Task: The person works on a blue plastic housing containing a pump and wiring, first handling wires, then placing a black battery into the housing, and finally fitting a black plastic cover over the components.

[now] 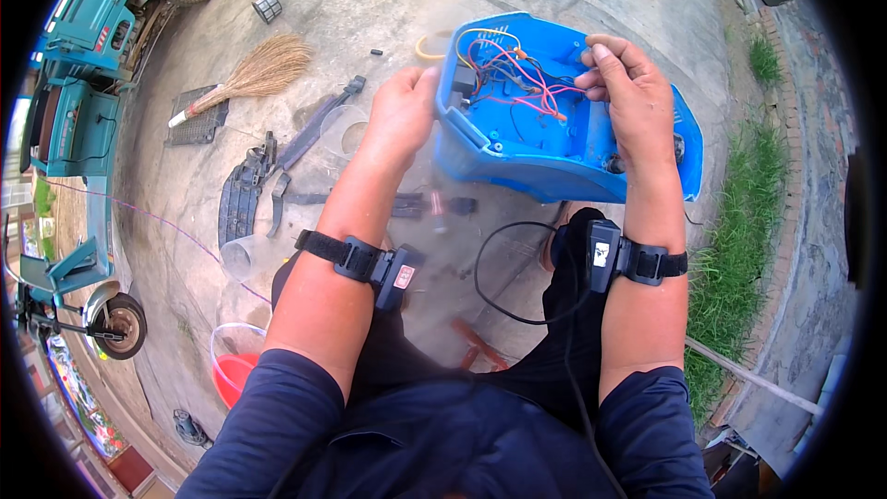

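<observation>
A blue plastic housing [531,166], open at the top, is held up in front of me and slightly tilted. Inside it runs a tangle of red, yellow and black wires [545,97] with small orange connectors. My left hand [404,111] grips the housing's left edge, its fingertips partly hidden by the rim. Over the housing's far right part, my right hand [633,97] has thumb and fingers drawn together at a thin pinkish wire; the exact contact is hard to see. A black box-shaped part [462,83] sits inside at the left.
On the concrete lie a straw broom [268,69], black straps [319,125], a black moulded part [245,194] and a clear plastic container [249,257]. A red bucket [238,377] stands by my left leg. A teal vehicle [83,120] is at left; grass [730,286] borders the right.
</observation>
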A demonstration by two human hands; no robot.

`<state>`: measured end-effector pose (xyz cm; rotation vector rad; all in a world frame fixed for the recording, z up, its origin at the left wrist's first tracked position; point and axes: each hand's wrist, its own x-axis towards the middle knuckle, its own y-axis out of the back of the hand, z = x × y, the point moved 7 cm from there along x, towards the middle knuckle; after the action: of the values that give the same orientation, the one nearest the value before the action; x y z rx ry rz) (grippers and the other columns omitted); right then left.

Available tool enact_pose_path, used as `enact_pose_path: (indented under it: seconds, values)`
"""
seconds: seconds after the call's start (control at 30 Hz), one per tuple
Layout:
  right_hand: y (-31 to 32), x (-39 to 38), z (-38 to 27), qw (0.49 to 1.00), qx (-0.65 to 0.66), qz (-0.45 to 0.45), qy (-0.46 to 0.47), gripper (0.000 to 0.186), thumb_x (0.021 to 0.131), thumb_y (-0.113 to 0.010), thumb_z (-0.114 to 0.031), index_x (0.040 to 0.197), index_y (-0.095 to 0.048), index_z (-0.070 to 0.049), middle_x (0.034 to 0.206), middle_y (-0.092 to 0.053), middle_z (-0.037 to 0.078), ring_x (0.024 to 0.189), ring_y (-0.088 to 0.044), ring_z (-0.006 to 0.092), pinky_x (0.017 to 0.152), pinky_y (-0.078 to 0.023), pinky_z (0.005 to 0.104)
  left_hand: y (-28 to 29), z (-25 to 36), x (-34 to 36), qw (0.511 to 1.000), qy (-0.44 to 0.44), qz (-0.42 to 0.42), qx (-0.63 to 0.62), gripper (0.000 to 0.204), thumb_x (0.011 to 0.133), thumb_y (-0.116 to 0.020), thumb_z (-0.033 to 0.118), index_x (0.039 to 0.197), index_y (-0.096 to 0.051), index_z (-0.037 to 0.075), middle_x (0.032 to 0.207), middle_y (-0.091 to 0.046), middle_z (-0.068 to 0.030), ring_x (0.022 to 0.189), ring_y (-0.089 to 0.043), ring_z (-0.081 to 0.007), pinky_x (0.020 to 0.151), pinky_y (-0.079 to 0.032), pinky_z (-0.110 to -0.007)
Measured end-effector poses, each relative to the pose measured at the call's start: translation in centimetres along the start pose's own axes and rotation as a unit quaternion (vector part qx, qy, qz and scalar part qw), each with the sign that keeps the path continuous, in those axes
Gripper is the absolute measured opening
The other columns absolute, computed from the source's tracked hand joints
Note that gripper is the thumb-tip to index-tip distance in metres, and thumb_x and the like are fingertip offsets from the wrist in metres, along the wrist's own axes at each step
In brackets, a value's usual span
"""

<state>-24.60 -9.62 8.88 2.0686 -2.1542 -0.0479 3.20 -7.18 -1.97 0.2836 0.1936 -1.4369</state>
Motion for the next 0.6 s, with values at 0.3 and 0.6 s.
enact_pose_path:
  seconds: [0.3, 0.6]
  values:
    - [1.0, -1.1, -0.4, 0.989, -0.117, -0.085, -0.031, 0.021, 0.099, -0.073, -0.017, 0.113, -0.076, -0.002, 0.090, -0.074, 0.004, 0.078, -0.068, 0.0129, 0.069, -0.052, 0.0278, 0.2, -0.2, 0.2, 1.000, -0.006, -0.001, 0.007, 0.033, 0.113, -0.054, 0.029, 0.115, -0.071, 0.001, 0.099, -0.076, -0.0056, 0.083, -0.070, -0.0124, 0.078, -0.056, -0.030]
    - [-2.3, -4.2, -0.6, 0.947, -0.257, -0.192, 0.010, 0.032, 0.087, -0.079, -0.007, 0.118, -0.073, -0.004, 0.098, -0.077, 0.011, 0.089, -0.073, 0.0227, 0.081, -0.059, 0.0363, -0.1, 0.1, 0.0, 1.000, -0.008, -0.016, -0.026, 0.036, 0.112, -0.057, 0.032, 0.119, -0.071, -0.001, 0.098, -0.076, -0.0040, 0.081, -0.068, -0.0110, 0.076, -0.055, -0.028]
